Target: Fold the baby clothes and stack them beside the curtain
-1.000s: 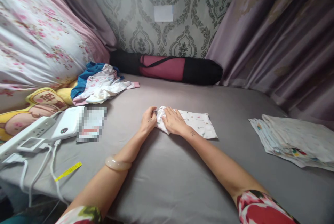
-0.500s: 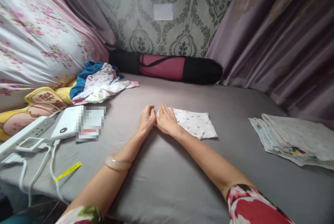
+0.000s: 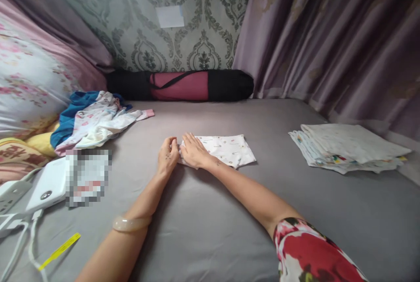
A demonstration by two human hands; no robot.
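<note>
— Where's the small printed cloth (image 3: pixel 226 149)?

— Flat on the grey bedsheet (image 3: pixel 210 220), folded into a rough rectangle, about the middle of the bed. Its left end lies under the hands; the rest stretches off to the right, bare.

— And the grip?

— The right hand (image 3: pixel 194 152) lies palm down on that left end, fingers spread and flat, pressing rather than clasping. The left hand (image 3: pixel 168 157) sits just beside it, touching the cloth's left edge with fingers curled; whether it pinches the fabric I cannot tell.

— What lies around?

— A stack of folded cloths (image 3: pixel 348 148) well apart on the right, near the curtain (image 3: pixel 328 37). A loose heap of clothes (image 3: pixel 95 118) to the left, and a black and pink rolled bag (image 3: pixel 180 86) along the wall behind. A white power bank (image 3: pixel 46 185) with cables at the near left.
</note>
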